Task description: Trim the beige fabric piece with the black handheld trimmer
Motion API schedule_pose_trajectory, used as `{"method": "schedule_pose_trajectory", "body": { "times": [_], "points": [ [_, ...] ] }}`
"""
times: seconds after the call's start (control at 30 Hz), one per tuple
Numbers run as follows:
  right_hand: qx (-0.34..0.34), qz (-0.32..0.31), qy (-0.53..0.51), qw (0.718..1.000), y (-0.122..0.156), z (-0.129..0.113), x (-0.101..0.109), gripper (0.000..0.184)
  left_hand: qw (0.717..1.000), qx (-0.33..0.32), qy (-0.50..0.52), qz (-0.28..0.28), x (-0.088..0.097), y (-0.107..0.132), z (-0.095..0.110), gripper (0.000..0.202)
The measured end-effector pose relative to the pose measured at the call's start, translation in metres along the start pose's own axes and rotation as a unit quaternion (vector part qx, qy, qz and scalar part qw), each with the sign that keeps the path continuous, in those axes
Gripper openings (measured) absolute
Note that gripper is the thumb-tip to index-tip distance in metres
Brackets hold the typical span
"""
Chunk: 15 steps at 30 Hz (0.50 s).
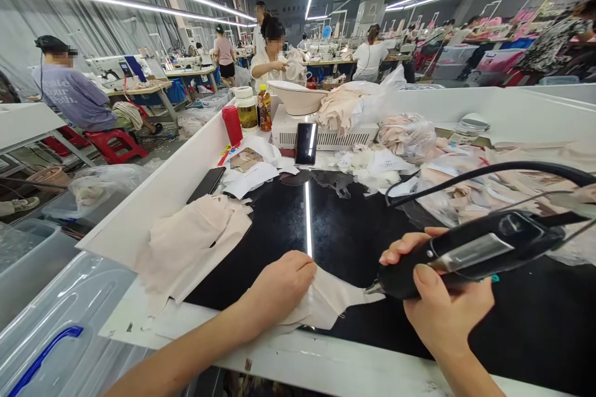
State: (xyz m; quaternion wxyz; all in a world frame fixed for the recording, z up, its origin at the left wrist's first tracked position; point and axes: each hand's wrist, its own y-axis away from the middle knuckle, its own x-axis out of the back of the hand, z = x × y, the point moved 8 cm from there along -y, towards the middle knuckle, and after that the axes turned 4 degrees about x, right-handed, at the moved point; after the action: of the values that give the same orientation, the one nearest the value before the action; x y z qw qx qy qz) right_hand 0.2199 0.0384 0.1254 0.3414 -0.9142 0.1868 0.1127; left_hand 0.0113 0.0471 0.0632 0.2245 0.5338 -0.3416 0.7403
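Note:
My right hand (447,313) is wrapped round a black corded handheld power tool (484,245) with a small metal tip. That tip meets the narrow end of a pale beige fabric piece (330,298) near the front edge of the black work surface (274,236). On the fabric's left part rests my left hand (282,288), fingers closed together and gripping it. The palm hides some of the cloth. To the left lies a stack of similar beige fabric pieces (195,232).
A phone (306,141) leans against a white vented box (284,130) carrying a basin (298,99). Jars and bottles stand at back left. Bagged fabric (405,136) and scraps crowd the back right, under the tool's black cable (503,167). Several people work at sewing tables beyond.

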Motion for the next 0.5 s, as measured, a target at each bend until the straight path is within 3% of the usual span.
{"method": "schedule_pose_trajectory", "body": {
  "times": [0.33,0.5],
  "points": [
    [-0.007,0.007,-0.009,1.000,0.004,-0.008,0.001,0.040,0.999,-0.015,0.004,0.034,0.010,0.012,0.002,0.025],
    [0.003,-0.017,-0.012,1.000,0.005,-0.009,-0.004,0.039,0.998,0.001,0.018,0.053,0.012,0.014,-0.002,0.028]
  ]
}}
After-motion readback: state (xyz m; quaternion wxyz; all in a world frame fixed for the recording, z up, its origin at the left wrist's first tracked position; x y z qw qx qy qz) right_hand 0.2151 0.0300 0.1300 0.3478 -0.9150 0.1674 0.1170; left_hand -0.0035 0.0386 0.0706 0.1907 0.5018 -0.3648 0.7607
